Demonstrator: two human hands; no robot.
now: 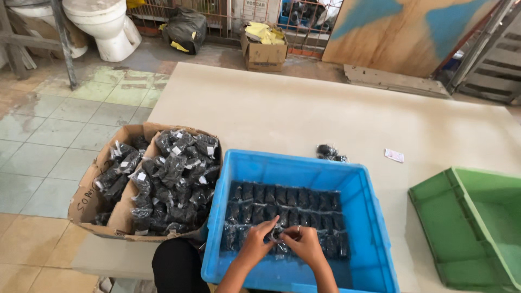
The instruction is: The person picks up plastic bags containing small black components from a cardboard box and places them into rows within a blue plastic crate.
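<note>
My left hand (258,242) and my right hand (304,243) meet inside a blue plastic crate (364,195), fingers closed together on one small clear packet of dark parts (278,234). The packet sits at the near edge of neat rows of the same packets (287,209) lining the crate's bottom. To the left, a cardboard box (89,198) is heaped with several loose packets (173,173) of the same kind.
A green plastic crate (434,211) stands at the right on the pale board (304,108). A loose packet (330,152) and a small paper slip (394,155) lie beyond the blue crate. A toilet bowl (106,24), a black bag (185,28) and an open carton (264,51) stand at the back.
</note>
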